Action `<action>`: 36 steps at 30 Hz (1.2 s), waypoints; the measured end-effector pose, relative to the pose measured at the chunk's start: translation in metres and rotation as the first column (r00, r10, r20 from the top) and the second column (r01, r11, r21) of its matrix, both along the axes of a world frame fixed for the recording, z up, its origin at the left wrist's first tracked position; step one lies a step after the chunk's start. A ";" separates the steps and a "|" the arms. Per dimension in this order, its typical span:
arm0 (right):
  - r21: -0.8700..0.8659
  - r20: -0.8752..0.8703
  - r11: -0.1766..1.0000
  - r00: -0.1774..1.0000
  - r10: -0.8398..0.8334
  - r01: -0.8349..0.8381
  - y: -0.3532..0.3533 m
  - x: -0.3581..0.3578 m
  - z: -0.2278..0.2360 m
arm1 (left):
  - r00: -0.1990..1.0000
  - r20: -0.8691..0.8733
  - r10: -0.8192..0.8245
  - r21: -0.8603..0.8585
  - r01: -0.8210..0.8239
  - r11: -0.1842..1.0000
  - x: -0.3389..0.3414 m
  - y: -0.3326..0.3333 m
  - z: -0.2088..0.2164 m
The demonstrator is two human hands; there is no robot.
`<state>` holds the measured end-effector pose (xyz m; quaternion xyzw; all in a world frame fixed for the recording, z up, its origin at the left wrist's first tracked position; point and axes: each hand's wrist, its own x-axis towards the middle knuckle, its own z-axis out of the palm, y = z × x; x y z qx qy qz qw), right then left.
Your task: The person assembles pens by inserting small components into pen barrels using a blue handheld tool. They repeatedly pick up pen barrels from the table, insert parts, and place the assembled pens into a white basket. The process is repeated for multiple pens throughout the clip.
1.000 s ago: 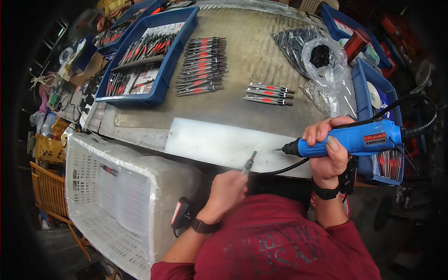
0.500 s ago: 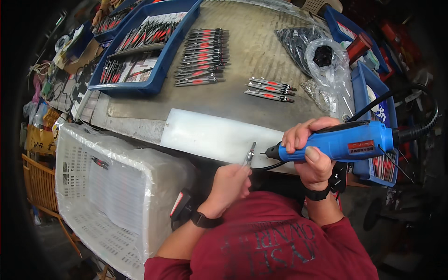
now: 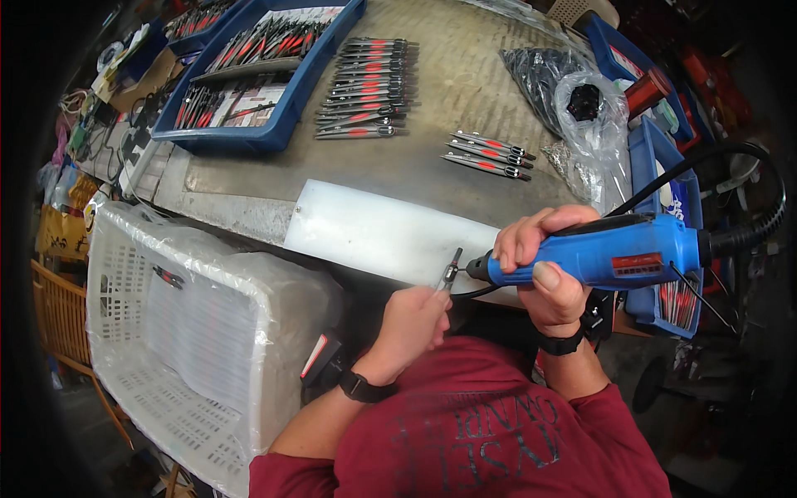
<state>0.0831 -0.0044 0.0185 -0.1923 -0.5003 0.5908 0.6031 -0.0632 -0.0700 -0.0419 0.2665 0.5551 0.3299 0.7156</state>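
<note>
My left hand [image 3: 413, 322] is closed around a silver pen [image 3: 451, 272], whose dark upper end sticks up out of the fingers over the white board. My right hand [image 3: 544, 261] grips a blue electric screwdriver [image 3: 635, 235] held level, nose to the left. Its thin bit reaches the side of the pen near the top and seems to touch it. The lower part of the pen is hidden in my fingers. Just beyond, a few silver-and-red pens [image 3: 488, 156] lie side by side on the metal table.
A long row of pens [image 3: 369, 91] lies farther back, beside a blue tray [image 3: 274, 133] full of pens. Clear bags [image 3: 594, 124] and blue bins [image 3: 656, 158] stand at right. The white board [image 3: 382, 232] lies along the table edge; a plastic-lined white crate [image 3: 261, 332] stands at left.
The gap between the screwdriver bit and the pen has closed, with the screwdriver shifted slightly left and the pen slightly right. Both hands keep their hold; the whole view has shifted a little.
</note>
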 end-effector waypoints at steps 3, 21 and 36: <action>-0.011 -0.010 1.000 1.000 0.011 -0.011 0.000 -0.001 0.000 | 1.000 -0.017 -0.009 0.007 0.010 1.000 0.000 0.000 0.000; 0.070 0.240 0.996 0.968 -0.072 0.056 0.001 0.000 -0.006 | 0.999 -0.044 -0.023 0.013 0.023 1.000 0.000 0.001 0.001; 0.082 0.657 0.994 0.754 0.005 -0.078 0.013 -0.014 0.003 | 0.991 -0.133 0.032 0.123 -0.015 0.992 0.005 -0.003 -0.015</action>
